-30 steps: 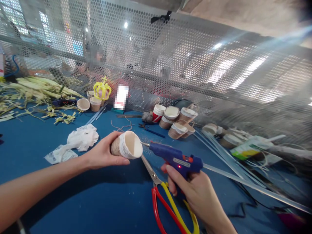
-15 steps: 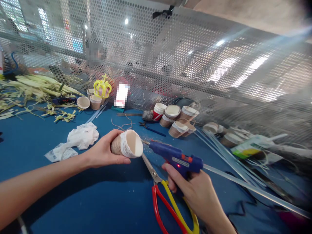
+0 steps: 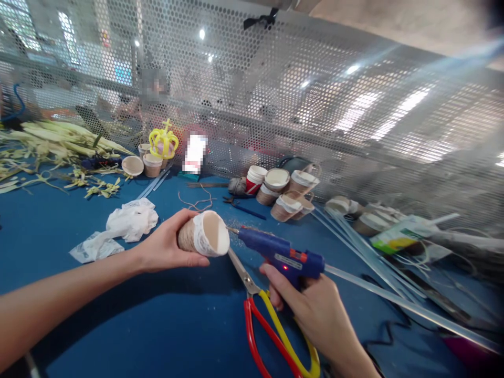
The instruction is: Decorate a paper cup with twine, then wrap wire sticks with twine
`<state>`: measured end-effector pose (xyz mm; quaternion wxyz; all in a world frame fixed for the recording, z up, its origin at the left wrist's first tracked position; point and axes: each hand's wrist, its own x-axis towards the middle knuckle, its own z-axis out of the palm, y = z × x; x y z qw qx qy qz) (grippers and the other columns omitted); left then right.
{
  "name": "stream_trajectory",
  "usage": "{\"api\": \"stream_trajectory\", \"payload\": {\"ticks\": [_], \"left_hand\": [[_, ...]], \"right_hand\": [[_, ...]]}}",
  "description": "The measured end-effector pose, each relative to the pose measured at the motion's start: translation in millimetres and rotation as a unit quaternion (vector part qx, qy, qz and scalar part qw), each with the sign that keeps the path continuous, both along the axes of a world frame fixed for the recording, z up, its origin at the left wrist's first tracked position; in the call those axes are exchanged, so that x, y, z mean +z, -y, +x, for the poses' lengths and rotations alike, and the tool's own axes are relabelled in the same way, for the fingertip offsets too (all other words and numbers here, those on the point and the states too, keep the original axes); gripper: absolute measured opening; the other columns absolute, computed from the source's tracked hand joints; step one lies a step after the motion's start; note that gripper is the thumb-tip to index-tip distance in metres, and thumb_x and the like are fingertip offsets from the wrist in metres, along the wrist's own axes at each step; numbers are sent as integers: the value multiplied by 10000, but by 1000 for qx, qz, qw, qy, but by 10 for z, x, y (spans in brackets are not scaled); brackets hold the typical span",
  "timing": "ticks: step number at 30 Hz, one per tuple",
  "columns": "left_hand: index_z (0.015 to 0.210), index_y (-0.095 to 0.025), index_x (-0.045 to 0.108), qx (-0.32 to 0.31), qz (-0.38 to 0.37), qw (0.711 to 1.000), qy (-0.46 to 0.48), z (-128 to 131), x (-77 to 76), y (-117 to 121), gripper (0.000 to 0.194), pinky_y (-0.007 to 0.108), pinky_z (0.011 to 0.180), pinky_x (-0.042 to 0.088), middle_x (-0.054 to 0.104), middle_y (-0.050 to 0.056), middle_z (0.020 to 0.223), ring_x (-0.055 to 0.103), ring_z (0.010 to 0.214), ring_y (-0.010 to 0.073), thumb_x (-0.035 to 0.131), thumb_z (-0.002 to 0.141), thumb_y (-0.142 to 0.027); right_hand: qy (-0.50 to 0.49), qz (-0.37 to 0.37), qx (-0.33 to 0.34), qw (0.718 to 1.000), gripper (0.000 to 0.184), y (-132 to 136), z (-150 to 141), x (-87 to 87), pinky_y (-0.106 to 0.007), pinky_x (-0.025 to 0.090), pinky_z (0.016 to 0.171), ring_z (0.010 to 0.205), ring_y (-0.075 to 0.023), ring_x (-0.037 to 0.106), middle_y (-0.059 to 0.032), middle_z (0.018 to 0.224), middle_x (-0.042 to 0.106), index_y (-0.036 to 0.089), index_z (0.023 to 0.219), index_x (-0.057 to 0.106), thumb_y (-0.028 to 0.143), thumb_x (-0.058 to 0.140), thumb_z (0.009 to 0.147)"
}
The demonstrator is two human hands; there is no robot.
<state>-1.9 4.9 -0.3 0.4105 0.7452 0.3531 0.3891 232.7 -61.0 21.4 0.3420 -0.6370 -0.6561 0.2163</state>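
My left hand [image 3: 167,244] is closed round a paper cup [image 3: 205,236] wrapped in brown twine, with a white lace band near its rim. The cup lies tilted, its mouth turned to the right. In my right hand [image 3: 315,304] is a blue glue gun [image 3: 271,249] with a red light lit and a long clear glue stick [image 3: 366,283] running out of its back. Its nozzle is right beside the cup's rim; whether they touch I cannot tell. Under the gun, scissors [image 3: 250,286] with one red and one yellow handle lie on the table.
White lace [image 3: 132,220] lies left of my left hand. Farther back are pliers [image 3: 248,209], several twine-wrapped cups [image 3: 286,206], a yellow crown-shaped piece [image 3: 163,143] and pale dried husks [image 3: 66,142]. Loose glue sticks [image 3: 366,252] lie right. A perforated metal screen [image 3: 236,94] closes the back.
The whole view has shifted very slightly. Both hands keep their holds, and the cup and glue gun stay in nearly the same position to each other.
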Motion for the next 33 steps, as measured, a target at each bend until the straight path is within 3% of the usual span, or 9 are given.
{"api": "stream_trajectory", "payload": {"ticks": [9, 15, 18, 21, 27, 30, 33], "left_hand": [[1021, -151, 425, 15, 2, 1000, 6, -7, -6, -13, 582, 325, 736, 447, 539, 45, 934, 523, 841, 199, 702, 556, -366], [1028, -144, 432, 14, -21, 1000, 16, -22, -30, -24, 594, 298, 717, 443, 540, 43, 922, 521, 823, 192, 710, 550, -363], [1056, -146, 436, -36, -68, 996, 48, -15, -38, -12, 607, 286, 705, 441, 556, 61, 957, 529, 825, 194, 709, 557, -358], [1142, -147, 401, -101, -130, 980, 112, -5, -46, 13, 694, 280, 703, 438, 552, 97, 1040, 537, 855, 204, 704, 564, -383], [1211, -131, 366, -158, -189, 950, 190, 16, -62, 57, 799, 284, 724, 420, 588, 95, 955, 532, 876, 212, 730, 546, -385], [1234, -135, 345, -169, -208, 941, 205, 33, -50, 68, 842, 304, 710, 424, 592, 103, 950, 542, 852, 219, 734, 534, -395], [1224, -142, 364, -161, -218, 942, 198, 41, -36, 77, 839, 314, 696, 435, 597, 112, 957, 548, 861, 234, 735, 520, -406]], "right_hand": [[-4, -14, -21, 1000, 393, 29, -34, 46, -228, 430, 473, 395, -115, 504, -5, 396, 538, 174, 426, 526, 429, 534, 725], [-110, -37, 5, 993, 324, 52, -58, 107, -220, 385, 443, 387, -100, 469, 7, 383, 508, 143, 557, 602, 424, 560, 714], [-240, -64, 27, 968, 294, 44, -54, 97, -198, 322, 398, 345, -66, 397, 31, 357, 467, 123, 696, 619, 409, 564, 728], [-369, -115, 50, 921, 285, 24, -49, 54, -169, 227, 349, 313, -34, 316, 51, 339, 416, 120, 728, 600, 398, 544, 752], [-493, -198, 111, 840, 247, -21, -95, -19, -139, 167, 308, 290, -12, 244, 73, 338, 342, 130, 695, 601, 373, 576, 730], [-520, -207, 109, 822, 246, -33, -124, -39, -136, 147, 301, 300, -8, 204, 77, 352, 330, 132, 680, 607, 378, 604, 700], [-513, -207, 106, 826, 244, -28, -137, -56, -146, 146, 309, 313, -17, 194, 80, 359, 316, 136, 691, 602, 378, 586, 715]]}}
